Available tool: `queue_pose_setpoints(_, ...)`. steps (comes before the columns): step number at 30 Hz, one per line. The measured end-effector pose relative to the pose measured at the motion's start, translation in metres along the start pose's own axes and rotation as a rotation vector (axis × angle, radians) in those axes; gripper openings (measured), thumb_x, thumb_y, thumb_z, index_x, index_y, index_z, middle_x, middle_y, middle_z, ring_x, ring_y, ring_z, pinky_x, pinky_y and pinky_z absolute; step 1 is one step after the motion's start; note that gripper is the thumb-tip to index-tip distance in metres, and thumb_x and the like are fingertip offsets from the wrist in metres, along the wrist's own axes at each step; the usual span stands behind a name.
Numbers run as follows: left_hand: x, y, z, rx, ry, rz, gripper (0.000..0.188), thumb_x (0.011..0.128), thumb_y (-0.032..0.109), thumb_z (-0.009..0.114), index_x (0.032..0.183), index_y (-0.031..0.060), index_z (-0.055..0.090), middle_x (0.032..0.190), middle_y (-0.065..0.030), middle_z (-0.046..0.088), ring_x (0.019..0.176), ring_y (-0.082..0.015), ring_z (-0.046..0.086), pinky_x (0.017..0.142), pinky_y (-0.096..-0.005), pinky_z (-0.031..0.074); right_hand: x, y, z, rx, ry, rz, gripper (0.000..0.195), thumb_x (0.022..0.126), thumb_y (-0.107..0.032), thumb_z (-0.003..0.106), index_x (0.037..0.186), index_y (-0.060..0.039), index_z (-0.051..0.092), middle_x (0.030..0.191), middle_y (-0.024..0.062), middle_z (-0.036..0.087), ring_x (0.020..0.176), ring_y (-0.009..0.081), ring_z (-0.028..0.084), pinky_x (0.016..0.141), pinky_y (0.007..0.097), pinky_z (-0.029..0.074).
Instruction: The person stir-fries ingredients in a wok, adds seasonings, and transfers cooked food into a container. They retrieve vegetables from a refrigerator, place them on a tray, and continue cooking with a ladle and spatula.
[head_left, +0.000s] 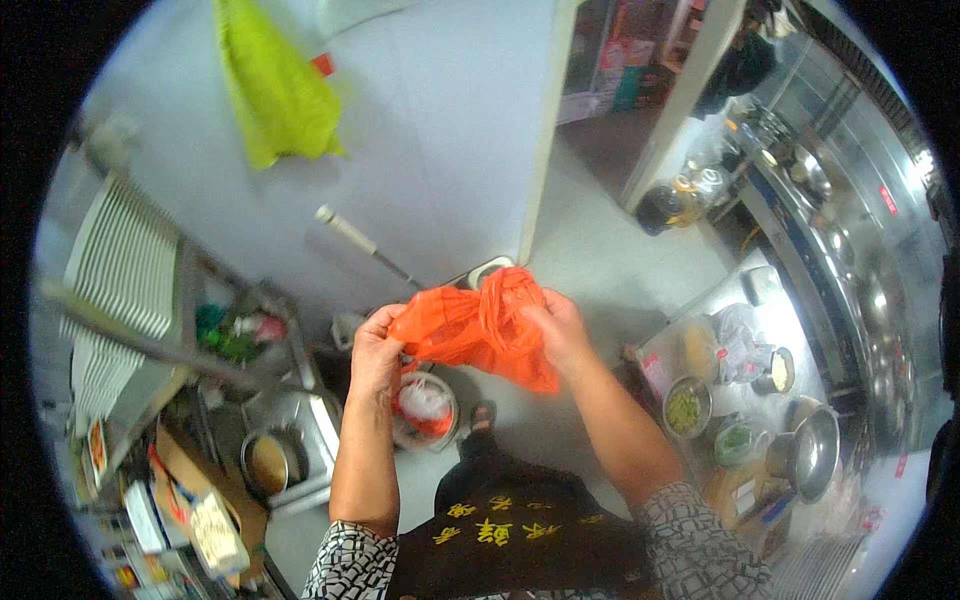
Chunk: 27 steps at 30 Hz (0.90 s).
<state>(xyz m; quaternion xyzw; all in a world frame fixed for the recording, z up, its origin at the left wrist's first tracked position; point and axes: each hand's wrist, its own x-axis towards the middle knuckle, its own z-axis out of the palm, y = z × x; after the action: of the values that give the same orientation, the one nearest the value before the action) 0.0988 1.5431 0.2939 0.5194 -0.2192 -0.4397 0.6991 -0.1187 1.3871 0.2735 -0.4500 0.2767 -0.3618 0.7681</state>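
An orange-red plastic bag (480, 330) is stretched between my two hands at the middle of the head view. The fingers of my left hand (379, 349) pinch its left end. At the other side my right hand (561, 334) grips the bag near its bunched handles, with some fingers hidden in the folds. The plastic looks thin, crumpled and slack. Just below the bag, on the floor, stands a round bin (426, 412) with white and red plastic inside it. A dark apron (517, 532) with yellow writing covers my front.
To the left, a metal sink (300, 420) holds a metal pot (268, 463), beside a rack of stacked white trays (124, 262). At right, a steel worktable (772, 289) bears bowls and bags of food, including a bowl of chopped greens (684, 409). Ahead is a doorway (592, 142).
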Motion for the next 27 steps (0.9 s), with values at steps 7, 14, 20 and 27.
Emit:
queue_pose_setpoints(7, 0.191, 0.015, 0.118, 0.148, -0.123, 0.058, 0.009, 0.091, 0.007, 0.057, 0.089, 0.0033, 0.065, 0.085, -0.0015, 0.066, 0.081, -0.0109, 0.058, 0.078, -0.0266, 0.045, 0.080, -0.042, -0.152, -0.493, 0.286, -0.106, 0.019, 0.089, -0.008, 0.061, 0.105, 0.0025, 0.064, 0.094, 0.0036, 0.066, 0.085, 0.0104, 0.060, 0.076, 0.0270, 0.050)
queue_pose_setpoints(14, 0.352, -0.029, 0.269, 0.041, -0.676, -0.299, 0.028, 0.082, -0.004, 0.045, 0.108, 0.0034, 0.052, 0.088, -0.0114, 0.064, 0.059, -0.0102, 0.045, 0.065, -0.0261, 0.041, 0.134, -0.052, -0.279, -0.827, 0.559, -0.126, 0.024, 0.087, -0.013, 0.059, 0.107, -0.0005, 0.061, 0.093, 0.0111, 0.064, 0.085, 0.0188, 0.062, 0.080, 0.0311, 0.049)
queue_pose_setpoints(20, 0.387, -0.065, 0.391, -0.151, -0.959, -0.331, 0.066, 0.075, -0.015, 0.042, 0.138, 0.0066, 0.039, 0.132, -0.0234, 0.053, 0.062, -0.0086, 0.046, 0.061, -0.0184, 0.037, 0.116, -0.059, -0.373, -0.954, 0.695, 0.012, 0.023, 0.082, -0.005, 0.057, 0.104, 0.0014, 0.061, 0.103, 0.0151, 0.062, 0.097, 0.0286, 0.061, 0.088, 0.0345, 0.047)
queue_pose_setpoints(27, 0.420, -0.064, 0.496, 0.006, -1.217, -0.208, 0.065, 0.084, -0.013, 0.047, 0.144, 0.0028, 0.029, 0.141, -0.0260, 0.043, 0.130, -0.0285, 0.044, 0.101, -0.0361, 0.041, 0.221, -0.144, -0.337, -0.825, 0.689, -0.383, 0.017, 0.084, -0.003, 0.055, 0.100, -0.0016, 0.062, 0.103, 0.0155, 0.065, 0.097, 0.0322, 0.063, 0.090, 0.0393, 0.050)
